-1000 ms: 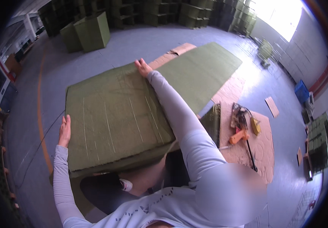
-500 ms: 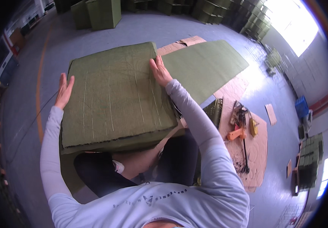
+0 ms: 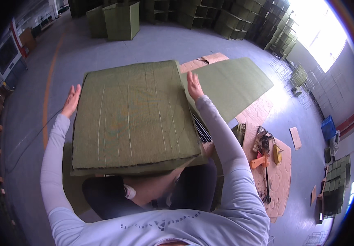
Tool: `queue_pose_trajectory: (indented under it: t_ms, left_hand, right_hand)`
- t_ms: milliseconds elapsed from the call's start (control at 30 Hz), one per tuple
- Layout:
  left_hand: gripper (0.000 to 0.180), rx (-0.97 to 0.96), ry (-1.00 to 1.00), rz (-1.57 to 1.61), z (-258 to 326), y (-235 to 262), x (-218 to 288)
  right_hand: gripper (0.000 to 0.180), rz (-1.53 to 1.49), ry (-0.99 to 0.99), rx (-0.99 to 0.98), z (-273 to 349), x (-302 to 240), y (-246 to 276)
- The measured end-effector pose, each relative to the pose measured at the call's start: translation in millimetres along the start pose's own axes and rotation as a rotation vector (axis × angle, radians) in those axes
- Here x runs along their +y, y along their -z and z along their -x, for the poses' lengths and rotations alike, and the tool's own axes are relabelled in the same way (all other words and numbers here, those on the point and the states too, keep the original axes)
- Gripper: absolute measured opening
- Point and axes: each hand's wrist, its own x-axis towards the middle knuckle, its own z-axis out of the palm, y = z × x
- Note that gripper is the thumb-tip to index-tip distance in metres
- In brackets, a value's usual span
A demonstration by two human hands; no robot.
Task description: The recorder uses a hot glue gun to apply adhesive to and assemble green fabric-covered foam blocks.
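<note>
A large olive-green fabric-covered slab (image 3: 134,119), box-like, lies in front of me over my knees, with pale straight glue-like strands running down its top and a dark, rough near edge. My left hand (image 3: 72,101) is flat along its left side, fingers stretched out. On the other side, my right hand (image 3: 194,86) stands upright by the far right edge, fingers extended and palm toward the slab. Whether either palm presses on the slab, I cannot tell. A flat green sheet (image 3: 234,86) lies to the right, behind my right hand.
Cardboard (image 3: 281,176) at my right bears an orange-handled tool (image 3: 260,161) and a small yellow object (image 3: 277,154). Dark rods (image 3: 202,130) show beside the slab. Green boxes (image 3: 122,20) stand on the far floor, with stacked green shelving units (image 3: 236,18) behind. A blue crate (image 3: 328,127) sits far right.
My right hand has come off the slab's top to its right side. The slab now sits squarer to me, and the whole view has shifted slightly.
</note>
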Motion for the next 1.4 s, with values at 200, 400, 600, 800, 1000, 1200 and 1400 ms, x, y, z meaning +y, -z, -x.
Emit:
queue_pose_trajectory:
  t_ms: [200, 400, 600, 800, 1000, 1200, 1400]
  left_hand:
    - [0.108, 0.043, 0.032, -0.139, -67.8, -31.9, -5.5]
    - [0.103, 0.021, 0.069, 0.096, -59.2, -27.3, -16.5]
    - [0.094, -0.313, 0.096, 0.350, 47.5, -0.2, -16.5]
    - [0.084, -0.247, 0.099, 0.689, 144.6, -9.4, -44.4]
    - [0.082, -0.191, 0.245, 0.517, 161.0, -2.9, -10.2]
    - [0.070, 0.288, -0.604, -0.447, 253.9, -66.0, 96.3]
    - [0.083, -0.073, -1.082, -0.463, 288.4, -238.7, 213.0]
  right_hand:
    - [0.082, 0.440, 0.293, -0.020, -92.6, -10.6, -48.7]
    - [0.086, 0.174, 0.123, -0.147, -109.7, 28.5, -39.4]
    - [0.080, -0.062, 0.126, -0.082, -2.0, 4.8, 8.6]
    - [0.068, 0.005, 0.358, -0.101, 122.7, 9.8, -7.0]
    - [0.078, -0.487, -0.202, -0.092, 155.0, 36.2, 31.6]
    - [0.039, 0.435, -0.106, 0.939, 295.3, 141.2, 219.6]
    - [0.071, 0.420, -0.670, 1.024, 379.3, 259.4, 266.4]
